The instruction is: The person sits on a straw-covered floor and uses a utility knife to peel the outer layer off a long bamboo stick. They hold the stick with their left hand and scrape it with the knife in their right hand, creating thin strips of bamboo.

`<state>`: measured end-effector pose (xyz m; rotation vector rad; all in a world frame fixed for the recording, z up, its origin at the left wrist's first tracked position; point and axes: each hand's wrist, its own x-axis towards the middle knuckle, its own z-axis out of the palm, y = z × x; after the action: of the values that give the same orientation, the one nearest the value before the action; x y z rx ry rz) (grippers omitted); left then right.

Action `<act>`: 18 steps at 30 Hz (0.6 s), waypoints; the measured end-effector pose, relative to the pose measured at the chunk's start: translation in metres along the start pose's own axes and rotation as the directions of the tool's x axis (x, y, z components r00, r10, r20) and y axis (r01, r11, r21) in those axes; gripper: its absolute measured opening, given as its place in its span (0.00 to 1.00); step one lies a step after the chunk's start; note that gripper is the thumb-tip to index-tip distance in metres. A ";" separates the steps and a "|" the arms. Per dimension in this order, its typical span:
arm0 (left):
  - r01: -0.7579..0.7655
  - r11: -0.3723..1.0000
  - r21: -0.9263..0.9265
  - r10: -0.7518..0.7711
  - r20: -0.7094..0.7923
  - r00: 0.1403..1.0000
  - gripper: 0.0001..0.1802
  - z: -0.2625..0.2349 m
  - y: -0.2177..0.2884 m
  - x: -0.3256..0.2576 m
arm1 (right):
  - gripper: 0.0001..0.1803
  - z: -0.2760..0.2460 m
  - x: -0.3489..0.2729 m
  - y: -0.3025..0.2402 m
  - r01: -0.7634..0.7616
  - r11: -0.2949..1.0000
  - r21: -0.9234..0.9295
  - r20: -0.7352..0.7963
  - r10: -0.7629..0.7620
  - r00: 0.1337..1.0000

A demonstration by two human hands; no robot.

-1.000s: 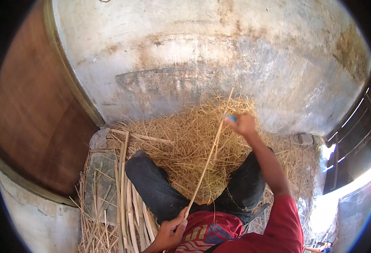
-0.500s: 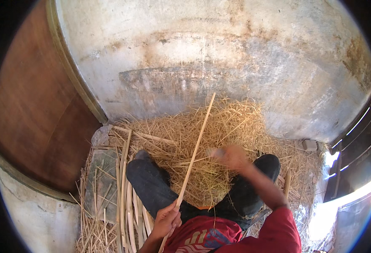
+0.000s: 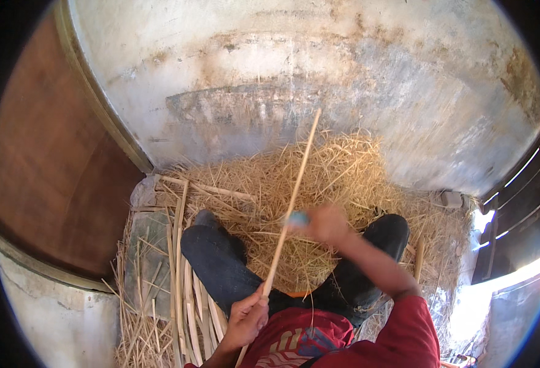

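Since the earlier frame our right hand (image 3: 326,224) has drawn back along the bamboo strip (image 3: 292,202), from near its far tip to about its middle, and the strip now points further up toward the wall (image 3: 319,73); the strip is long, thin and pale, running from our lap up and slightly to the right, its far end standing over the straw pile (image 3: 319,178); our left hand (image 3: 247,317) is closed around its near end, just above the red shirt (image 3: 319,340); our right hand is blurred, closed about a small blue tool (image 3: 298,218) that sits against the strip, though we cannot tell the tool's kind nor whether the fingers also pinch the strip itself; beneath the strip our legs in dark trousers (image 3: 221,264) spread to either side, with loose straw lying between the knees; to the left of our left leg a bundle of flat split strips (image 3: 181,288) lies lengthwise on the floor, some of it over a grey slab (image 3: 144,251); the straw pile heaps against the foot of the stained, pale wall; a brown wooden door (image 3: 55,184) stands at the far left, and a dark barred opening (image 3: 521,208) shows at the right, with bright light below it.
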<state>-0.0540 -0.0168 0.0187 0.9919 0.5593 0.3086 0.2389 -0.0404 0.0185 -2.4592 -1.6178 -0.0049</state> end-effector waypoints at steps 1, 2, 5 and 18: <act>0.020 1.000 0.003 -0.020 0.028 0.999 0.24 -0.001 -0.001 -0.003 | 0.39 0.001 0.021 0.034 -0.082 0.994 0.078 -0.087 0.089 0.992; 0.036 0.999 0.000 -0.036 0.055 0.998 0.24 -0.002 -0.005 -0.006 | 0.39 0.002 0.033 0.058 -0.151 0.976 0.155 -0.165 0.177 0.970; 0.072 0.997 -0.007 -0.072 0.002 0.997 0.23 -0.003 0.003 -0.006 | 0.39 0.006 0.012 0.024 -0.121 0.978 0.172 -0.057 0.132 0.990; 0.057 0.994 -0.096 -0.052 0.058 0.997 0.24 0.014 0.024 -0.009 | 0.38 -0.002 0.028 0.010 0.051 0.998 0.047 -0.152 -0.043 0.987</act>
<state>-0.0534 -0.0189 0.0481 0.8868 0.5148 0.2566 0.2593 -0.0194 0.0214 -2.3212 -1.5909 -0.1511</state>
